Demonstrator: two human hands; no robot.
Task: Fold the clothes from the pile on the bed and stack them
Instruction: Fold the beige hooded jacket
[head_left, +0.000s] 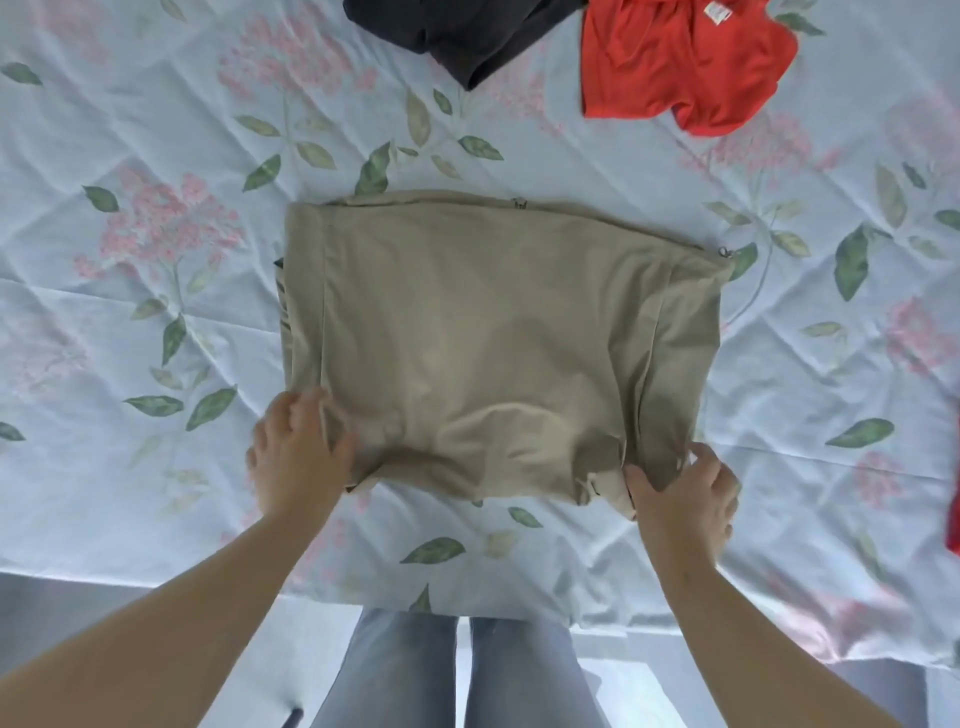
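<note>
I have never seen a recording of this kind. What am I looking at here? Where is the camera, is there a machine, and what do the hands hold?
There is no machine here. A person wears one camera on the head, and it looks forward and down, so at the bottom you see their own bare arms and their legs in jeans. The surface is a flowered bed sheet. In the middle lies a beige garment, folded to a rough rectangle. The left hand grips its near left corner, and the right hand pinches its near right corner. At the far edge lie a dark garment and, to its right, a red garment; no hand touches them.
</note>
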